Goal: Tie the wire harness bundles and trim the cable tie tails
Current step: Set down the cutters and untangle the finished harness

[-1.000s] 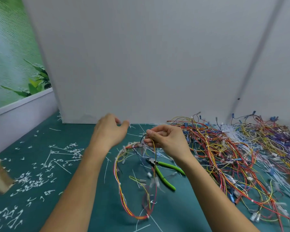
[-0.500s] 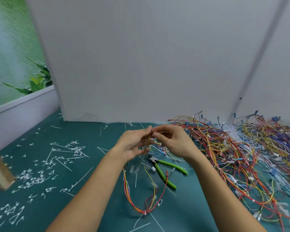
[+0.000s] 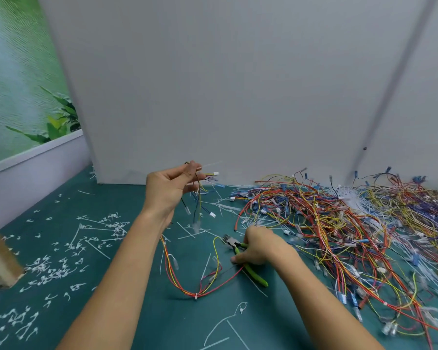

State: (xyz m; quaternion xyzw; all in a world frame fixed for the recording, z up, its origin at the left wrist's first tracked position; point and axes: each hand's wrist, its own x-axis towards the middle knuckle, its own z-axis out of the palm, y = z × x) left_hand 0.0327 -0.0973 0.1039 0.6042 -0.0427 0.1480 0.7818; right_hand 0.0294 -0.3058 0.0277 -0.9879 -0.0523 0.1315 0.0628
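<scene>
Left hand (image 3: 170, 190) is hanging up above the green mat (image 3: 175, 329), pinching the top end of the wire harness (image 3: 196, 295), with a cable tie tail (image 3: 211, 163) poking out past the fingertips. The rest of the harness is drooping in a loop onto the mat. Right hand (image 3: 259, 248) is curling around the green-handled cutters (image 3: 257, 276) lying just beside that loop. Big pile of loose wires (image 3: 339, 223) is sitting off right, clipped tie tails (image 3: 48, 269) littering the left.
</scene>
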